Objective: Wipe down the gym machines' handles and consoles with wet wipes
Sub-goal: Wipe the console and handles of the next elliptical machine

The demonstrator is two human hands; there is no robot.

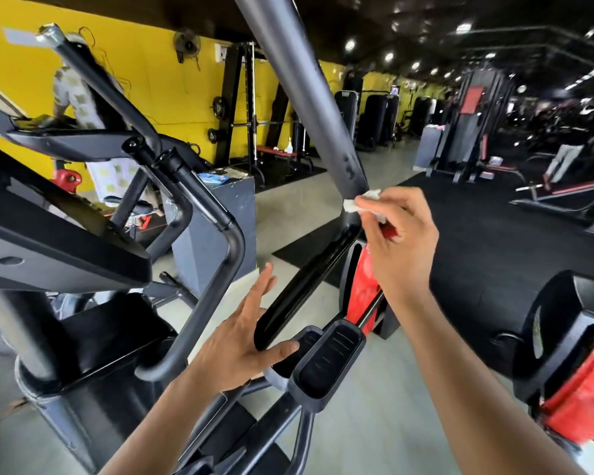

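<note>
1. A small crumpled white wet wipe sits in the middle of the view, pressed against a long grey metal handle bar of a gym machine. It touches the bar right where the dull grey part ends and a shiny black grip begins.
2. The right hand pinches the wipe between its thumb and fingertips. The other fingers are curled in.
3. The left hand is lower down. Its fingers are straight and spread, and its thumb touches the bottom end of the shiny black grip. It grips nothing.
4. Just below the black grip is a dark plastic foot pedal with raised edges.
5. Behind the right hand stands a red and black machine part.
6. To the left is a curved black tube handle, which bends down between the console side and the left hand.
7. Further left is a flat black console panel, tilted toward the viewer.
8. Behind the console stands a person in a light patterned shirt.
9. A grey box stands near the yellow wall, with a blue packet on top.
10. On the far right is a black and red machine, close and blurry.
11. More gym machines and benches stand far back on the dark floor mat.
</note>
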